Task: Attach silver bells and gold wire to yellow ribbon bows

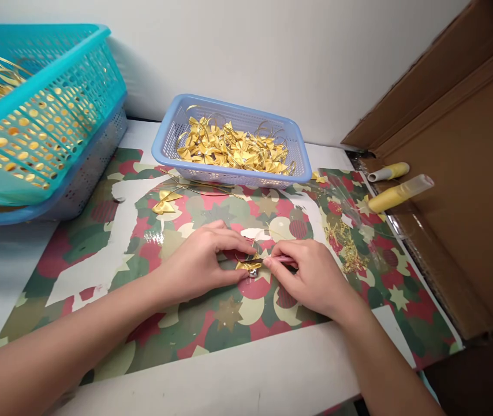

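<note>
pinching gold bow btwn left hand & right hand.

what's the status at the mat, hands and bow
Left hand pinching gold bow on mat. Right hand holding pink tool to it. Nothing in the way.
</note>
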`<state>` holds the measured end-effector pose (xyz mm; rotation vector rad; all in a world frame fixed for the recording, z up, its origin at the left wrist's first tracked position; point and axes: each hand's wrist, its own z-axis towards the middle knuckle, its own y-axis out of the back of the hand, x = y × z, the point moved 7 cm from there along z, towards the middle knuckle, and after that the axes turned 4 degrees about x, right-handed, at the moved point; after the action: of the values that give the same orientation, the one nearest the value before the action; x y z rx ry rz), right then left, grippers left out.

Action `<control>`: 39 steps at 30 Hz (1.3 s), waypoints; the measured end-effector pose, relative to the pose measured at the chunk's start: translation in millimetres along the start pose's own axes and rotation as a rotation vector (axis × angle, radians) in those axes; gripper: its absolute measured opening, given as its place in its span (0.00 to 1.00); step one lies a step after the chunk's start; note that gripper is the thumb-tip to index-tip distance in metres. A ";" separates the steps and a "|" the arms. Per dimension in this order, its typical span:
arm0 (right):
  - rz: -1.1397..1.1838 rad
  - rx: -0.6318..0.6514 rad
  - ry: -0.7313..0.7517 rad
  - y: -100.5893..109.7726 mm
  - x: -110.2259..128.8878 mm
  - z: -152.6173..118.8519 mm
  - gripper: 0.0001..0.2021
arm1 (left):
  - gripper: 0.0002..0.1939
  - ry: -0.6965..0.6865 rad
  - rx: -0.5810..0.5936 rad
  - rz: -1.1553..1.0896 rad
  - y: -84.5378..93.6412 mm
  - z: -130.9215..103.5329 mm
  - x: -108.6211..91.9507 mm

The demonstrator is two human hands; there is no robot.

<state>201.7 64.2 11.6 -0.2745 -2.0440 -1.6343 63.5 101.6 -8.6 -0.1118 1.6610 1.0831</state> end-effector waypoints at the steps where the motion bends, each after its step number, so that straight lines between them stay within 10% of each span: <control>1: 0.008 0.002 -0.005 0.6 -0.2 -0.2 0.14 | 0.13 0.001 -0.001 0.001 0.1 0.1 0.1; 7: 0.245 -0.013 -0.050 14.1 -23.1 -1.8 0.13 | 0.14 0.019 -0.042 -0.101 8.1 -2.5 1.3; 14: -0.142 -0.461 -0.181 38.2 -73.6 7.8 0.12 | 0.16 0.124 -0.292 0.116 31.1 -6.3 0.0; 19: -0.123 -0.548 -0.121 33.2 -44.6 6.5 0.07 | 0.22 0.341 -0.021 0.130 14.1 -8.0 4.2; 26: 0.171 -0.145 -0.105 -20.0 6.8 9.1 0.07 | 0.22 0.525 0.229 -0.177 -12.0 -19.9 10.0; 32: 0.444 -0.359 0.038 -10.2 11.0 5.4 0.09 | 0.22 0.468 0.154 -0.328 -17.6 -19.1 3.8; 39: 0.233 -0.687 0.259 14.9 27.0 -17.3 0.04 | 0.19 0.163 -0.131 -0.056 2.1 -14.8 -19.3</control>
<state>190.0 47.5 40.4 -0.4830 -1.1633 -2.0405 59.3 84.1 8.0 -0.3378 1.7201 1.1648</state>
